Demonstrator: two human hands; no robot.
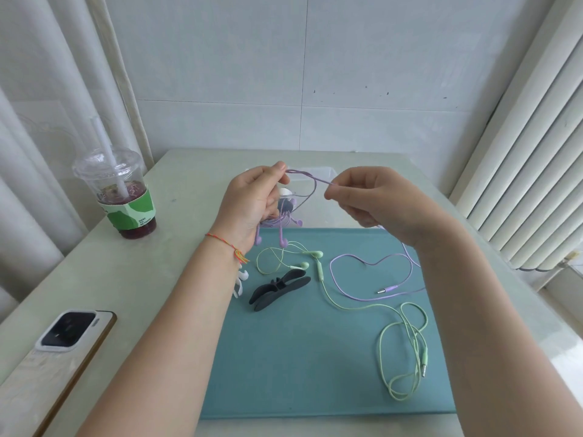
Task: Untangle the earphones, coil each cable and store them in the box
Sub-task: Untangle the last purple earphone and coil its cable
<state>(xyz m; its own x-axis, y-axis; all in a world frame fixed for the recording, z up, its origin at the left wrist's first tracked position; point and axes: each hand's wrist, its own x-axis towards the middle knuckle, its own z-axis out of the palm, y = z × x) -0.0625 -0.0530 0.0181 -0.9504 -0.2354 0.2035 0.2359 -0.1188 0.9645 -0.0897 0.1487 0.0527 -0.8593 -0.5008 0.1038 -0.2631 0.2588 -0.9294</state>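
Evidently coiling: left hand (257, 197) and right hand (356, 197) each pinching the purple earphone cable (310, 179), taut between grips. Below: slack and plug (unwound). Next, another loop leftward; box (315, 171) just behind.

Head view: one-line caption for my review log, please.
Both hands, left hand and right hand, pinch the purple earphone cable above the teal mat; green earphones lie uncoiled.
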